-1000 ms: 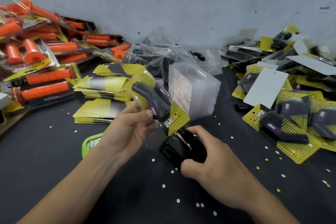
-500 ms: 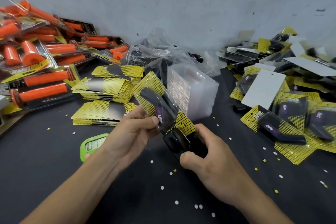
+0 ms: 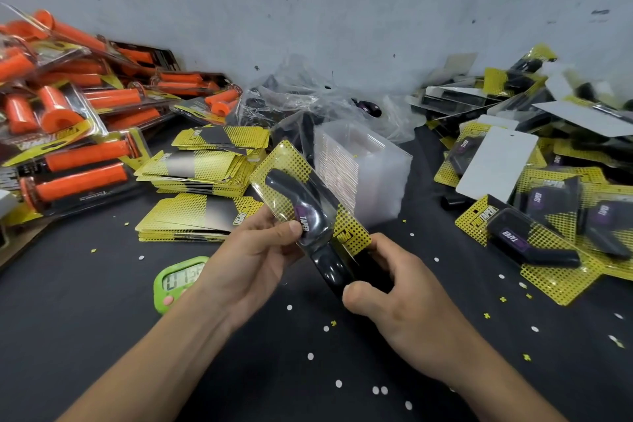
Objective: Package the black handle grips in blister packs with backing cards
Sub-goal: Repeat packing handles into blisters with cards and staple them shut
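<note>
Over the table [image 3: 102, 319], left hand [image 3: 253, 260] pinches the pack [image 3: 274, 164] across the grip [image 3: 291, 195]; right hand [image 3: 394, 295] clasps a black thing [image 3: 329, 267] at its lower end. Best keep the card [image 3: 352, 236] squared inside.

- We see a black table top [image 3: 85, 336] strewn with small white and yellow paper bits [image 3: 310, 356].
- A green timer [image 3: 174, 281] lies front left.
- Yellow-and-black backing cards [image 3: 191, 216] sit in stacks left of centre.
- We note clear blister shells [image 3: 370, 171] stacked mid-table.
- Packed orange grips [image 3: 78, 161] heap far left and packed black grips [image 3: 534, 240] heap right.
</note>
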Tool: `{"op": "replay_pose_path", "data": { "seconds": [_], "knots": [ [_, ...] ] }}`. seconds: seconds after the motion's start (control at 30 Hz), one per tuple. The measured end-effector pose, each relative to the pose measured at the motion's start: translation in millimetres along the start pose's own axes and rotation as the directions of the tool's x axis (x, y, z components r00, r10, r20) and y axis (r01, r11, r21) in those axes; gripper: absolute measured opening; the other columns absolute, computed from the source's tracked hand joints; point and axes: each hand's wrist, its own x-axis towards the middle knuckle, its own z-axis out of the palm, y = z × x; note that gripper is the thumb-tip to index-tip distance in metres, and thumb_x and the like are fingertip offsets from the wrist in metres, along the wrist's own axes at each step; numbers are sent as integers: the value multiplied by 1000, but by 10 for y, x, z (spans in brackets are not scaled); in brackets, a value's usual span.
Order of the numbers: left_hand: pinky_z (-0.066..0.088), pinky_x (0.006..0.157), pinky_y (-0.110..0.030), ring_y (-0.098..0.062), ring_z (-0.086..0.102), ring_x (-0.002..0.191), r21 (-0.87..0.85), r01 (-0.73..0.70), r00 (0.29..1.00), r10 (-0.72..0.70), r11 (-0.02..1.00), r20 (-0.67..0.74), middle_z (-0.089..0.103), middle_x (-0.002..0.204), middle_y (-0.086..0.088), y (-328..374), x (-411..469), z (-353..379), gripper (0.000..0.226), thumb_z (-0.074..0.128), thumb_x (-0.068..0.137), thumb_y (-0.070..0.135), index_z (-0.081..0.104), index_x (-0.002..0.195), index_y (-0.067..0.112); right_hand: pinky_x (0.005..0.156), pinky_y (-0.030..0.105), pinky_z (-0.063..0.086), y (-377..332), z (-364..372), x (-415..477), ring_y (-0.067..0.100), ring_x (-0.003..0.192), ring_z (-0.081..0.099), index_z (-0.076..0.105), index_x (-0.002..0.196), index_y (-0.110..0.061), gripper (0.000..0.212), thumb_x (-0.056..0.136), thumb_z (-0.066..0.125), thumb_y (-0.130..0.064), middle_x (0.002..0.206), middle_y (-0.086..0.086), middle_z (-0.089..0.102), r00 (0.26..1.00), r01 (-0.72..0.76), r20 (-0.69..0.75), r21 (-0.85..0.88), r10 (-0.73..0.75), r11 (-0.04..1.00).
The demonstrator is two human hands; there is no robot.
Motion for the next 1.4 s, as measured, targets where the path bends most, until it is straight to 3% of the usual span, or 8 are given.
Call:
{"op": "replay_pose_path", "data": {
  "seconds": [0.17, 0.47, 0.67, 0.77, 0.9, 1.07, 1.27, 1.4],
  "knots": [
    [60, 80, -32, -23, 73, 90, 9, -10, 999, 10, 1000, 31, 75, 104, -15, -1, 0, -5, 30, 69, 75, 1, 73, 105, 7, 55, 25, 42, 3, 15, 17, 6, 62, 46, 61, 96, -21, 36, 69, 65, -43, 67, -8, 54, 999, -35, -12, 54, 36, 998],
    [59, 77, -30, -16, 73, 79, -10, -4, 996, 5, 1000, 85, 75, 92, -7, -35, -17, 13, 24, 70, 76, 3, 80, 96, 15, 53, 31, 36, 0, -10, 44, 8, 53, 41, 58, 86, -17, 35, 66, 63, -45, 59, -6, 51, 995, -85, -48, 67, 89, 994],
    [62, 74, -33, -22, 75, 84, 30, -31, 994, 34, 999, -108, 76, 96, -12, -48, 10, 78, 28, 70, 76, 2, 60, 102, 6, 70, 45, 51, -11, -164, 72, 19, 74, 62, 70, 94, -25, 44, 60, 64, -53, 91, 14, 73, 976, -209, 97, 150, 196, 966],
    [64, 69, -32, -22, 78, 85, 0, -20, 967, 20, 1000, -254, 78, 99, -13, 45, 24, 19, 38, 67, 72, 5, 49, 105, 12, 74, 33, 54, 6, -338, 63, 12, 79, 69, 76, 94, -32, 48, 58, 59, -58, 91, 3, 77, 965, -254, 101, 115, 243, 960],
    [64, 68, -32, -22, 76, 81, -37, 44, 967, -52, 998, -249, 75, 98, -12, 85, -2, -8, 37, 67, 68, 3, 45, 95, 17, 76, 8, 41, 57, -442, 100, -15, 93, 62, 77, 85, -52, 16, 81, 62, -56, 94, -32, 70, 962, -270, 23, -35, 270, 962],
    [58, 58, -24, -15, 71, 64, -34, 57, 997, -58, 998, -42, 73, 83, -6, 67, -58, 75, 23, 62, 71, -5, 71, 73, 16, 80, 17, 44, 57, -264, 40, 3, 96, 60, 69, 116, -39, 42, 77, 58, -48, 99, -22, 64, 821, 9, -546, -282, -168, 959],
    [62, 77, -36, -27, 73, 85, -21, 10, 978, -6, 1000, 206, 74, 99, -16, 43, -81, 32, 44, 71, 66, -5, 73, 109, 3, 71, 20, 48, -77, 86, -49, 7, 81, 58, 66, 106, -38, 30, 81, 68, -56, 76, -14, 68, 942, 116, -248, -396, -227, 911],
    [60, 90, -35, -29, 72, 104, 67, -132, 988, 126, 989, 93, 75, 111, -14, 35, -47, 75, 38, 71, 77, 7, 73, 115, 8, 50, 35, 42, -104, -57, 52, 18, 48, 49, 63, 77, -13, 22, 86, 67, -32, 57, 3, 62, 925, 153, -333, -107, -181, 982]
  ]
}}
